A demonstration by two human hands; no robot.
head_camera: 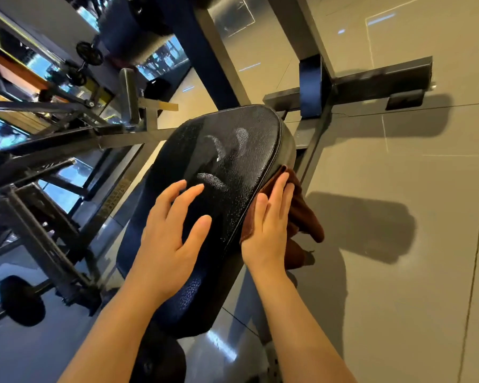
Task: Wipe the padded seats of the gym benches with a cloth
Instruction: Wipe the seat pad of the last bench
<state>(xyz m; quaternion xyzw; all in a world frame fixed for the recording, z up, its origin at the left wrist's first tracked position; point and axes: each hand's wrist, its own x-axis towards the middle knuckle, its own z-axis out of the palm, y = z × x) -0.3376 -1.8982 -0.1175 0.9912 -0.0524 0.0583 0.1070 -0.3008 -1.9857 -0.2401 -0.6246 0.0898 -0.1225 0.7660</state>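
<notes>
Left hand [174, 233] is spread flat on black padded seat [233, 150], nothing gripped; brown cloth [304, 214] is pressed against seat's edge by flat-fingered right hand [271, 228].

We see glossy beige floor tiles [415, 217], a dark steel machine frame [371, 81], and a loaded barbell [21, 299] at lower left.

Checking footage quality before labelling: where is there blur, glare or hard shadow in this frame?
Head view: the rack frames at left are motion-blurred; the padded seat shows pale sheen patches; hard shadows fall on the floor tiles at right; the right hand and brown cloth are sharp.
</notes>
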